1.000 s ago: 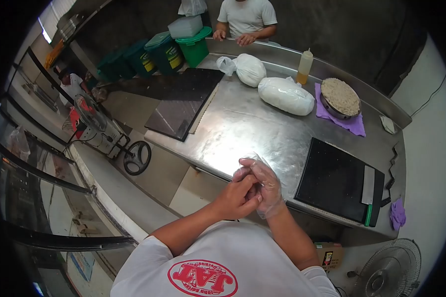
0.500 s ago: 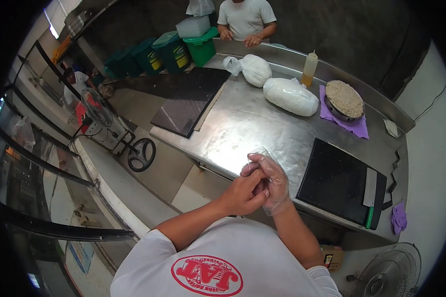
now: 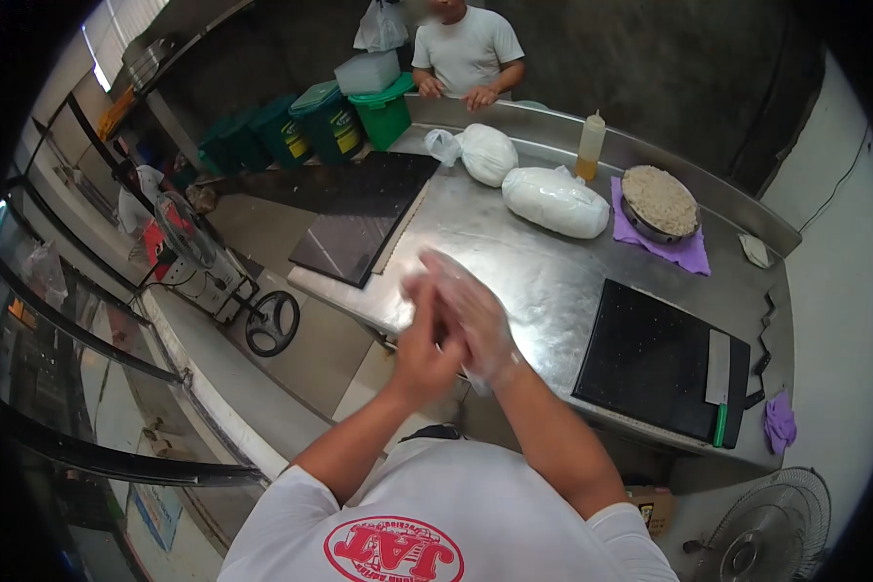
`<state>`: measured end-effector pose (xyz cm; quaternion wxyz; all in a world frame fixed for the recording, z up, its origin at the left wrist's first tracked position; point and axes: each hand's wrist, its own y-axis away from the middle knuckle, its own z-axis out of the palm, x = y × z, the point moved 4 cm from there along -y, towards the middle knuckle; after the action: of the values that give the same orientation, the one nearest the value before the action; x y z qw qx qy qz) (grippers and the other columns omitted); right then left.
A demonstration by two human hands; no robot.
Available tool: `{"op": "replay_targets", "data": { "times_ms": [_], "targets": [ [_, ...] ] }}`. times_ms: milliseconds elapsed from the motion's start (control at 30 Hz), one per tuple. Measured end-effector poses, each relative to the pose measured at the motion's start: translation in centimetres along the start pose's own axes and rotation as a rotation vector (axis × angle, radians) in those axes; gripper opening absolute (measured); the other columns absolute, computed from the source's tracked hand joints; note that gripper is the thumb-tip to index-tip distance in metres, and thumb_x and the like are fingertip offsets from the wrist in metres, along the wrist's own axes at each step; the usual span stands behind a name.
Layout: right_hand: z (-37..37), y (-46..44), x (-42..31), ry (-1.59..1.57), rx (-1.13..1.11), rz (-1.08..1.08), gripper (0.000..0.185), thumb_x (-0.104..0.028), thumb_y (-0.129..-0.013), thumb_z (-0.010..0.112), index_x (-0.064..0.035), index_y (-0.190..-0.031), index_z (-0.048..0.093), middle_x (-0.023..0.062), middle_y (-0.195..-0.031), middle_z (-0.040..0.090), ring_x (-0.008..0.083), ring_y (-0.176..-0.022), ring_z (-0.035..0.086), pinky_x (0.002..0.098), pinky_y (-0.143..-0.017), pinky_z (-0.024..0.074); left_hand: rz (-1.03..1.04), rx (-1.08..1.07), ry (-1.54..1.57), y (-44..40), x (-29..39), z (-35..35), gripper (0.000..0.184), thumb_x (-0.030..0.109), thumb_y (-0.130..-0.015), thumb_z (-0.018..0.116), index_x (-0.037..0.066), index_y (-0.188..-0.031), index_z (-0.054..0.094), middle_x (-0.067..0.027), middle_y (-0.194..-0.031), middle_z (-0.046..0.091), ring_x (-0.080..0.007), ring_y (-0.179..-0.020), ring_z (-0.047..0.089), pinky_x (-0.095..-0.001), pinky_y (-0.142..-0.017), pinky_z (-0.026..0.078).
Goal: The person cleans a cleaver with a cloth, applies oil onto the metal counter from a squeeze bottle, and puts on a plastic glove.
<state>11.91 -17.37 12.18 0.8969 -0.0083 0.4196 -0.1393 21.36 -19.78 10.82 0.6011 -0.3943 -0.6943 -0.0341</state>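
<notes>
My right hand point(image 3: 470, 306) wears a clear plastic glove point(image 3: 500, 367), loose at the wrist. Its fingers are stretched out, pointing up and left, and blurred by motion. My bare left hand point(image 3: 422, 354) presses against the palm side of the gloved hand, thumb and fingers closing on the plastic. Some of the left fingertips are smeared or hidden. Both hands are held above the near edge of the steel table point(image 3: 456, 228), in front of my chest.
Two white plastic-wrapped bundles point(image 3: 556, 202), a squeeze bottle point(image 3: 591, 147) and a heaped bowl point(image 3: 660, 199) on a purple cloth point(image 3: 630, 225) stand toward the back. A knife point(image 3: 718, 369) lies on the right black board point(image 3: 645, 359). Another black board point(image 3: 359, 228) lies left. A person point(image 3: 468, 53) stands opposite.
Both hands have moved left and slightly up together. The right fingers, curled before, are now straighter. The left hand remains against the gloved hand. My view has shifted slightly.
</notes>
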Motion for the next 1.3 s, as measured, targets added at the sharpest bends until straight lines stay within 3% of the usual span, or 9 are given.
{"op": "replay_targets", "data": {
  "times_ms": [33,100,167,200,533,633,733,1000,1300],
  "targets": [
    [-0.1,-2.1,0.8,0.071,-0.028,0.026,0.047,-0.04,-0.102,0.053,-0.0049,-0.134,0.053,0.0081,-0.109,0.064,0.0137,-0.089,0.061,0.0269,-0.071,0.0521,-0.101,0.085,-0.027,-1.3,0.1,-0.8,0.083,0.009,-0.084,0.057,0.005,-0.156,0.015,-0.0095,-0.089,0.061,-0.0156,-0.068,0.06,-0.0317,-0.058,0.049],
    [-2.7,-5.6,3.7,0.205,-0.047,0.19,0.041,-0.042,-0.1,0.055,-0.01,-0.127,0.056,0.0041,-0.095,0.064,0.0104,-0.074,0.059,0.0268,-0.054,0.0468,-0.214,0.114,0.257,-2.8,-3.3,-1.2,0.068,-0.002,-0.09,0.044,0.002,-0.154,0.023,-0.0086,-0.12,0.059,-0.0142,-0.085,0.064,-0.0286,-0.069,0.054],
    [-2.9,-6.6,4.1,0.334,-0.017,0.489,0.037,-0.046,-0.097,0.058,-0.0154,-0.118,0.058,-0.0002,-0.08,0.059,0.0088,-0.058,0.052,0.0264,-0.04,0.0362,-0.336,0.039,0.416,-4.1,-4.9,-1.4,0.071,-0.001,-0.092,0.043,0.004,-0.156,0.013,-0.008,-0.103,0.058,-0.0089,-0.064,0.053,-0.0224,-0.051,0.044],
    [-1.7,-5.5,2.8,0.267,0.015,0.327,0.036,-0.051,-0.094,0.06,-0.0184,-0.11,0.06,-0.0024,-0.07,0.053,0.0086,-0.048,0.045,0.0257,-0.034,0.026,-0.327,0.035,0.425,-3.7,-4.9,-1.3,0.069,-0.002,-0.093,0.04,0.005,-0.156,0.014,-0.0076,-0.105,0.058,-0.0085,-0.065,0.053,-0.0226,-0.051,0.045],
    [-4.1,-3.3,6.7,0.196,0.058,0.459,0.053,-0.048,-0.095,0.062,-0.0133,-0.134,0.055,0.0027,-0.092,0.06,0.0077,-0.06,0.051,0.024,-0.035,0.0306,-0.419,0.033,0.425,0.2,-7.1,0.0,0.054,0.005,-0.096,0.047,0.006,-0.148,0.034,-0.004,-0.108,0.059,-0.0053,-0.073,0.057,-0.02,-0.055,0.046],
    [-4.0,-3.0,6.0,0.235,0.072,0.411,0.053,-0.044,-0.096,0.061,-0.0111,-0.137,0.054,0.0059,-0.105,0.062,0.0082,-0.067,0.054,0.024,-0.037,0.0342,-0.409,0.021,0.414,-0.1,-7.3,0.4,0.069,0.002,-0.093,0.042,0.007,-0.156,0.017,-0.0081,-0.109,0.059,-0.0075,-0.07,0.055,-0.0217,-0.052,0.045],
    [-4.0,-3.1,5.3,0.212,0.065,0.376,0.054,-0.042,-0.097,0.062,-0.0111,-0.139,0.052,0.008,-0.11,0.062,0.0089,-0.071,0.056,0.0234,-0.038,0.0357,-0.387,0.05,0.437,-0.5,-6.9,0.7,0.067,0.002,-0.093,0.043,0.007,-0.155,0.019,-0.0073,-0.107,0.06,-0.0073,-0.071,0.055,-0.0216,-0.054,0.045],
    [-3.8,-2.8,4.9,0.144,0.059,0.319,0.065,-0.037,-0.096,0.063,-0.0133,-0.151,0.037,0.0044,-0.119,0.062,0.0141,-0.095,0.061,0.0292,-0.078,0.0518,-0.412,0.053,0.425,0.0,-7.9,0.7,0.051,0.006,-0.095,0.048,0.007,-0.145,0.037,-0.005,-0.107,0.06,-0.0076,-0.077,0.059,-0.0207,-0.057,0.047],
    [-4.6,-2.0,5.4,0.187,0.016,0.338,0.062,-0.049,-0.095,0.062,-0.0271,-0.149,0.041,0.0004,-0.084,0.055,0.0081,-0.064,0.048,0.0243,-0.046,0.0358,-0.449,0.01,0.415,0.3,-6.9,1.9,0.045,0.006,-0.097,0.048,0.007,-0.141,0.038,-0.0049,-0.103,0.06,-0.0076,-0.074,0.057,-0.02,-0.056,0.043]
  ]
}}
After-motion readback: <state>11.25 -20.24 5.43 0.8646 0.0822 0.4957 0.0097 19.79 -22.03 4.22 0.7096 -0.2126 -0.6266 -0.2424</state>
